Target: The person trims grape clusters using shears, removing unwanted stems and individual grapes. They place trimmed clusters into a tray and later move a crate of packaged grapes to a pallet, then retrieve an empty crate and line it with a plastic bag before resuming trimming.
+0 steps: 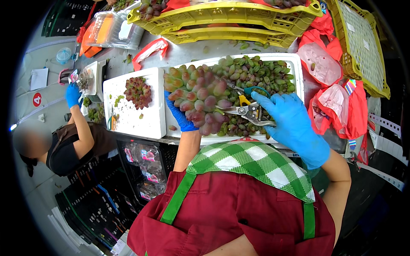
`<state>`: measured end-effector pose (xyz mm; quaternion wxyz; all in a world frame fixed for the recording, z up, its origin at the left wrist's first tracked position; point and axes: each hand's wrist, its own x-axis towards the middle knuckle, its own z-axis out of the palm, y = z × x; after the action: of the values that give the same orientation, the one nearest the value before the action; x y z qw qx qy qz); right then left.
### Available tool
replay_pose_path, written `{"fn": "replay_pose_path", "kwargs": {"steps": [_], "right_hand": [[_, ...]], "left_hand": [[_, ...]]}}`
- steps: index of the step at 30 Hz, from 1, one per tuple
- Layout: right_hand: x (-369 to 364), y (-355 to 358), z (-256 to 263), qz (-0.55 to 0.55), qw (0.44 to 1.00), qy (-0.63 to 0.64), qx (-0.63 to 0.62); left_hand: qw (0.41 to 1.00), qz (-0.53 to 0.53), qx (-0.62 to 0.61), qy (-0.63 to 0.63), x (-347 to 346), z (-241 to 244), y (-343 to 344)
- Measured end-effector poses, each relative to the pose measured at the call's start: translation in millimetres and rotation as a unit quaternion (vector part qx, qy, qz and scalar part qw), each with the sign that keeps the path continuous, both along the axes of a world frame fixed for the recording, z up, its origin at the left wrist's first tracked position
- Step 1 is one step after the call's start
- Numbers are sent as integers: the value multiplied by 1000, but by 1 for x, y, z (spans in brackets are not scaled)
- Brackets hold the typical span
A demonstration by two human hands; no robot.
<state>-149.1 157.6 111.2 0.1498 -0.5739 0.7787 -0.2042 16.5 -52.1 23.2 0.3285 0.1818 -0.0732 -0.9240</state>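
Observation:
My left hand (pixel 179 114), in a blue glove, supports a large bunch of reddish-green grapes (pixel 198 96) from below and from its left side. The bunch covers part of that hand's fingers. My right hand (pixel 286 121), gloved in lighter blue, grips metal pruning shears (pixel 243 110) with a spring between the handles. Their blade tips reach into the bunch's right side, partly hidden by grapes. Beneath lies a white foam tray (pixel 297 68) full of loose grapes (pixel 272 72). Scissors with teal and yellow handles (pixel 245 100) rest on those grapes, just beyond the shears.
To the left, a white foam lid (pixel 137 123) bears a smaller grape bunch (pixel 138 92) and orange-handled scissors (pixel 111 122). Yellow crates (pixel 224 16) stand behind; red bags (pixel 323 60) and another yellow crate (pixel 365 44) are rightward. A co-worker (pixel 75 137) is at far left.

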Motion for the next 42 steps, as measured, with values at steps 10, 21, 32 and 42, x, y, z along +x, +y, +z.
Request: {"fn": "replay_pose_path", "kwargs": {"steps": [10, 21, 32, 42], "right_hand": [[4, -2, -21, 5, 998, 54, -10], [-1, 3, -35, 6, 998, 46, -47], [2, 15, -35, -33, 997, 51, -41], [3, 13, -24, -27, 997, -6, -74]], "left_hand": [[984, -55, 113, 127, 4, -9, -8], [970, 37, 9, -238, -27, 44, 9], [989, 1, -102, -103, -20, 30, 0], [985, 19, -107, -138, -23, 32, 7]]}}
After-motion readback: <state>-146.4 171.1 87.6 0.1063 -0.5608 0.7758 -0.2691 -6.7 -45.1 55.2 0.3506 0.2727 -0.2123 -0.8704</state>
